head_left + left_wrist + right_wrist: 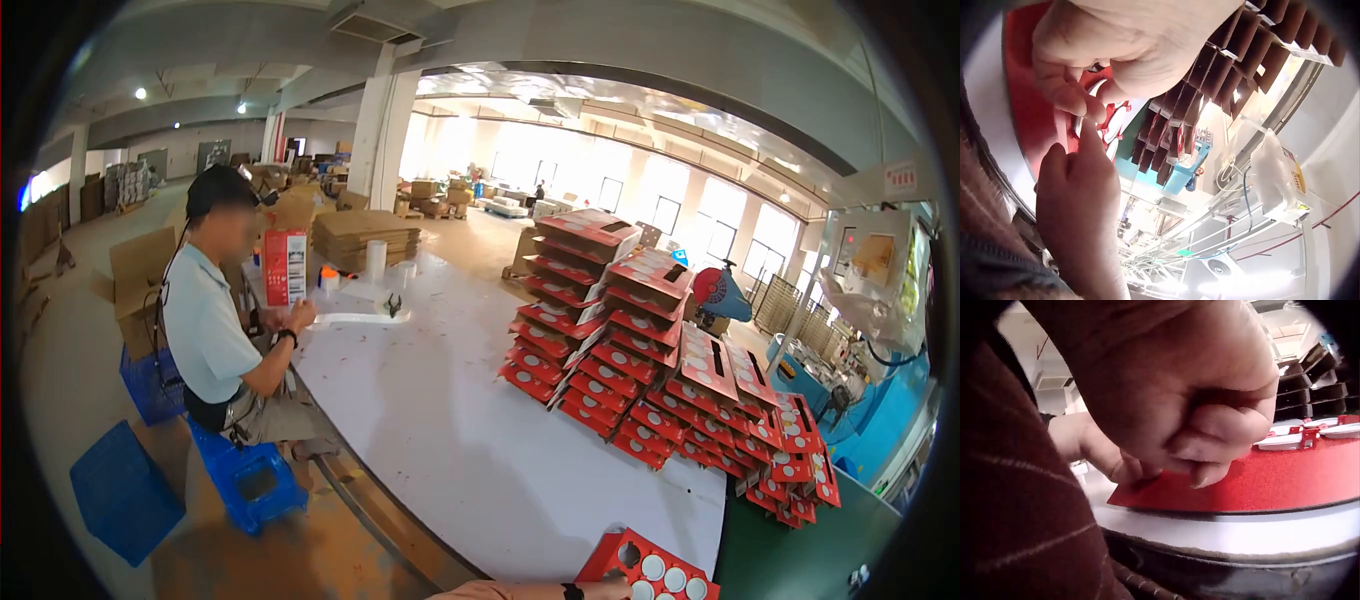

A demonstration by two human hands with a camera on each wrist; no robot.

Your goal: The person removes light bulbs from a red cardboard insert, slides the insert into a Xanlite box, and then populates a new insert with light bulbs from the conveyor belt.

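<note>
Because the lower edge of the head view cuts off the near work, only part of one red card (612, 548) shows on the white table (450, 470), at its near end; four white discs (652, 568) and one dark opening (628, 553) can be counted in it, and any others are out of sight. Two hands meet over the card: the left hand (1122, 50) has its fingers bent, thumb and fingertips close together, and the right hand (1079, 200) brings its fingertips against them, its other fingers curled in. What lies between the tips is hidden, so whether either hand grips something I cannot tell. Beyond, red boards (598, 228) overlap in several stacks, too many to count. One seated person (205, 310), face blurred, works on one blue stool (250, 478), hands near one upright red box (280, 262).
</note>
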